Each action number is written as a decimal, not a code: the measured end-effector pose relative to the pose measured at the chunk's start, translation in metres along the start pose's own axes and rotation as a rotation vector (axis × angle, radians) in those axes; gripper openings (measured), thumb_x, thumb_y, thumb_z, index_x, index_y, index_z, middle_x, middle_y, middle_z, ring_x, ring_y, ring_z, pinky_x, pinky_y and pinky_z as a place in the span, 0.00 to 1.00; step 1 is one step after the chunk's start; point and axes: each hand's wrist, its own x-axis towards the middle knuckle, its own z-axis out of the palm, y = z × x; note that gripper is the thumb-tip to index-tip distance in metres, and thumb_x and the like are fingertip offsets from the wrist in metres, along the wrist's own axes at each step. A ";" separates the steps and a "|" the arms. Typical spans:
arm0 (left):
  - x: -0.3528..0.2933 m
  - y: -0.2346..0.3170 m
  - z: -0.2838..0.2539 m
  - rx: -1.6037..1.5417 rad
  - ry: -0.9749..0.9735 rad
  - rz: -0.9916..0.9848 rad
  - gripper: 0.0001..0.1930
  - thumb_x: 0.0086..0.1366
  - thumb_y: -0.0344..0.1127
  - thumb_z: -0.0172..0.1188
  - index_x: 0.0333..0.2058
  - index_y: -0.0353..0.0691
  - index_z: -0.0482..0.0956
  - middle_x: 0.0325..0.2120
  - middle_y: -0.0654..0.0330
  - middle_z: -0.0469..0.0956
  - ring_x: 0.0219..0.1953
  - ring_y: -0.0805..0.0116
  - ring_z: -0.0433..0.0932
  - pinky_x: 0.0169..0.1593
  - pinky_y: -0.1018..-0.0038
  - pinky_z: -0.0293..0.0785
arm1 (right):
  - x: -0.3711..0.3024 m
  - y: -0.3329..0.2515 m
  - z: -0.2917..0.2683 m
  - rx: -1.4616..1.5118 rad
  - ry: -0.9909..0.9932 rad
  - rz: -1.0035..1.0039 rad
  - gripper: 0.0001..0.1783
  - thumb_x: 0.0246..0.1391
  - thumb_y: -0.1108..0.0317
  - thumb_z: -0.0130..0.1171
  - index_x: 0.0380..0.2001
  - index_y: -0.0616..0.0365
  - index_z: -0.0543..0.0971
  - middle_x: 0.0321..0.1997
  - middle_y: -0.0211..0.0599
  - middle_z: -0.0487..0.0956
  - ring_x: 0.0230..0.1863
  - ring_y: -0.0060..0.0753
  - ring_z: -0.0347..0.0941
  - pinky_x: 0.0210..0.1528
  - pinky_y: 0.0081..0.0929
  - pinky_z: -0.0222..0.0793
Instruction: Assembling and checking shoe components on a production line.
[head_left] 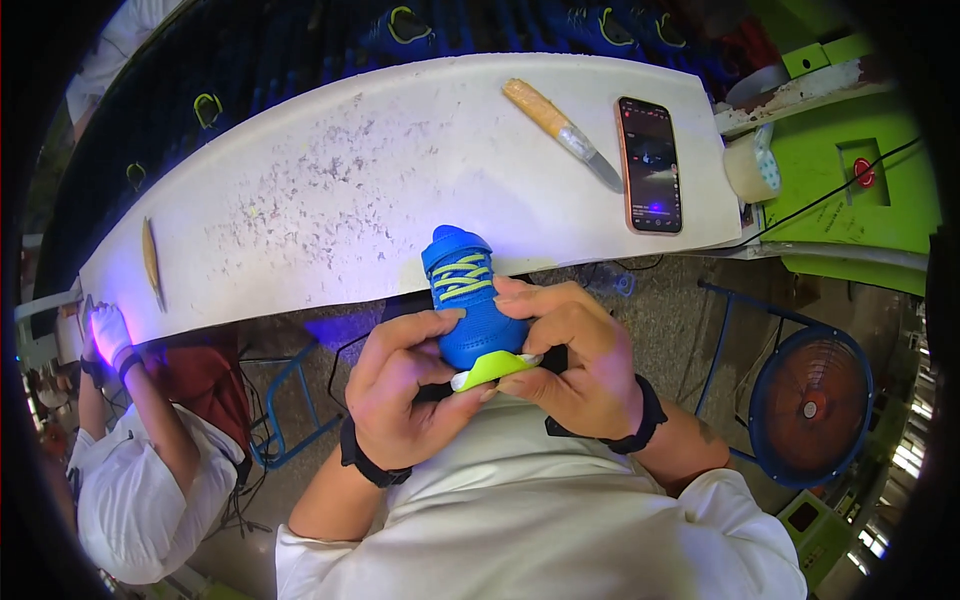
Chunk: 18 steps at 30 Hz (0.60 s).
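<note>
While both hands (398,378) (588,362) are nearly closed, they pinch a blue shoe (480,328).

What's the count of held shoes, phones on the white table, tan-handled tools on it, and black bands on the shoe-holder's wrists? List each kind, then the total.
Blue shoe: 1
Phone: 1
Tan-handled tools: 2
Black wristbands: 2
Total: 6

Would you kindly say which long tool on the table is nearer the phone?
The wooden-handled knife, beside the phone; the slim tan tool lies near the left end of the table.
</note>
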 end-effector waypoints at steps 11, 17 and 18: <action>0.022 -0.007 0.003 0.109 -0.008 0.139 0.17 0.47 0.33 0.78 0.23 0.39 0.74 0.44 0.48 0.80 0.28 0.63 0.82 0.29 0.73 0.79 | 0.011 -0.006 -0.025 -0.121 -0.109 0.039 0.22 0.50 0.67 0.74 0.46 0.60 0.76 0.53 0.47 0.80 0.57 0.51 0.78 0.63 0.46 0.66; 0.033 0.000 0.018 0.092 0.016 0.087 0.17 0.42 0.32 0.77 0.24 0.40 0.73 0.34 0.53 0.76 0.26 0.59 0.78 0.27 0.68 0.75 | 0.034 0.015 -0.009 0.117 -0.132 -0.084 0.23 0.70 0.55 0.47 0.42 0.65 0.82 0.46 0.47 0.82 0.59 0.55 0.72 0.67 0.49 0.60; 0.033 0.003 0.018 0.141 -0.007 0.021 0.17 0.41 0.30 0.76 0.25 0.40 0.73 0.30 0.55 0.74 0.27 0.58 0.77 0.27 0.67 0.74 | 0.036 0.020 -0.008 0.095 -0.161 -0.090 0.23 0.70 0.55 0.47 0.42 0.65 0.82 0.46 0.47 0.82 0.59 0.55 0.72 0.67 0.49 0.60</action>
